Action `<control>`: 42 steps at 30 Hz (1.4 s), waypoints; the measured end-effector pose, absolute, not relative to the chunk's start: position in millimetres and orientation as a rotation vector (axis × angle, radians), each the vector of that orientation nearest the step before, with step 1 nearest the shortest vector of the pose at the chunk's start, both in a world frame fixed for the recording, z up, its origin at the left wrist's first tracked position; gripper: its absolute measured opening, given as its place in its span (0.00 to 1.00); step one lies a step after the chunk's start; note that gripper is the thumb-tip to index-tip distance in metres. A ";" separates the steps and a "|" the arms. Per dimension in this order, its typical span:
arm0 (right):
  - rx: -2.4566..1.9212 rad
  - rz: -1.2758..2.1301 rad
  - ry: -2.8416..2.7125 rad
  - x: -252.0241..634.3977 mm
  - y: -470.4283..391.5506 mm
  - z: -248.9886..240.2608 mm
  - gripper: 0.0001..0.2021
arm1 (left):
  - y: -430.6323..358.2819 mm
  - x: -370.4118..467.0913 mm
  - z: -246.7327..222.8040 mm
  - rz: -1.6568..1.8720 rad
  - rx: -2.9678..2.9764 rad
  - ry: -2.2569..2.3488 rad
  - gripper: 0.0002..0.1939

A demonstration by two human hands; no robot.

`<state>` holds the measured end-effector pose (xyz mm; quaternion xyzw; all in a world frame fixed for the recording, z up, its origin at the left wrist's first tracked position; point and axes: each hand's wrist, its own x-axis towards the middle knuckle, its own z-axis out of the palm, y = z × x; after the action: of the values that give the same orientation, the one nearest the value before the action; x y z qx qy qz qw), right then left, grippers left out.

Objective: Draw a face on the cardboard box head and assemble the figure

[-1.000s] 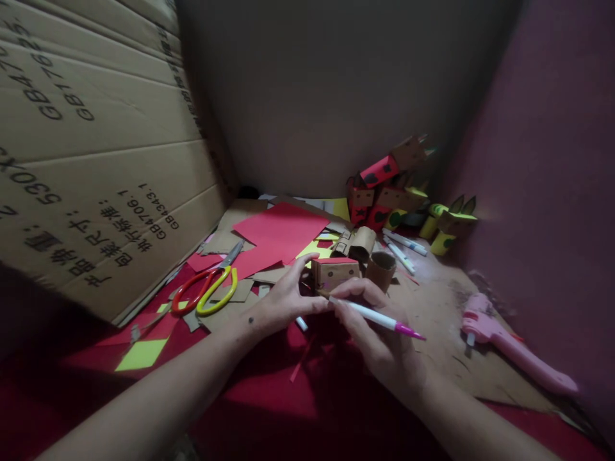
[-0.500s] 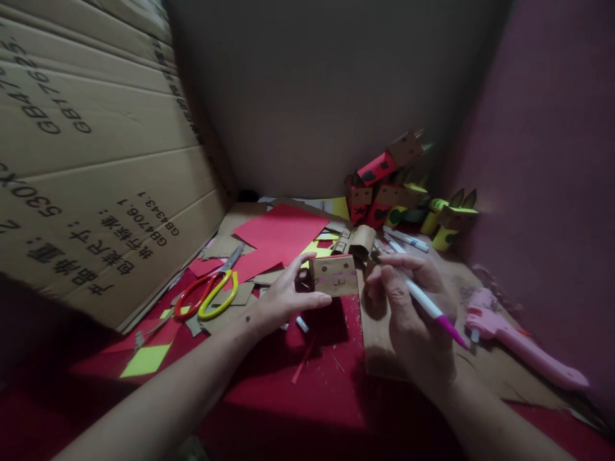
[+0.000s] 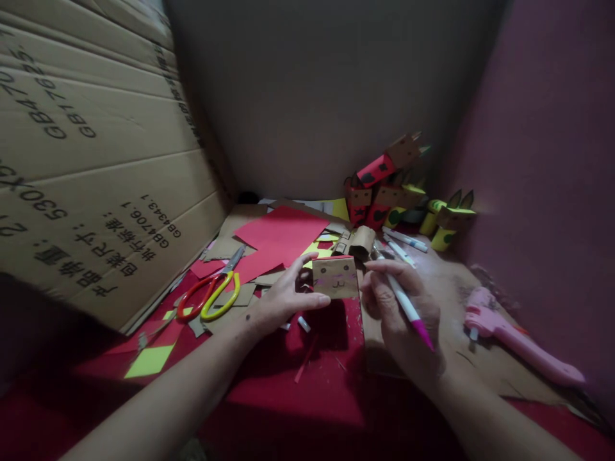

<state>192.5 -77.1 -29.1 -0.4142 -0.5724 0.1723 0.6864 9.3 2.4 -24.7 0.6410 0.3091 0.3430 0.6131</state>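
While the left hand is clamped on a small brown cardboard box with a drawn face, thumb along its lower edge and fingers at its left side, the right hand is closed round a slim white marker with a magenta end, just beside the box. The marker slants with its magenta end toward the wearer; its far tip seems clear of the box, though dim light blurs it.

Below the left thumb, a short white cylinder lies on the red-covered bench. Left of that wrist are scissors with one red and one yellow handle, among cardboard offcuts and a yellow-green paper piece. Beyond the left fingers spreads bright red paper. Past the drawn face, a brown cardboard tube stands near white markers, and the right hand blocks part of the flat cardboard sheet under it. Farther right, a pink glue gun rests on that sheet. Red and yellow cardboard figures cluster by the grey wall, and a large printed carton hems in the left side.

Both forearms reach forward from the lower corners, angling inward.
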 end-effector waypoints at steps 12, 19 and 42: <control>-0.930 0.386 -1.274 192.5 -76.0 -31.0 0.07 | 5.3 9.0 -28.0 0.800 1.442 0.668 0.44; -0.930 0.359 -1.291 192.2 -76.5 -30.7 0.08 | 3.5 9.8 -24.9 0.799 1.430 0.683 0.44; -0.972 0.327 -1.307 192.2 -81.6 -28.4 0.09 | 7.5 8.8 -29.6 0.803 1.494 0.715 0.48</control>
<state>192.2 -81.6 -28.4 -0.4318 -0.5808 0.1453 0.6746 8.8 7.5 -29.6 0.6460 0.3090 0.3470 0.6056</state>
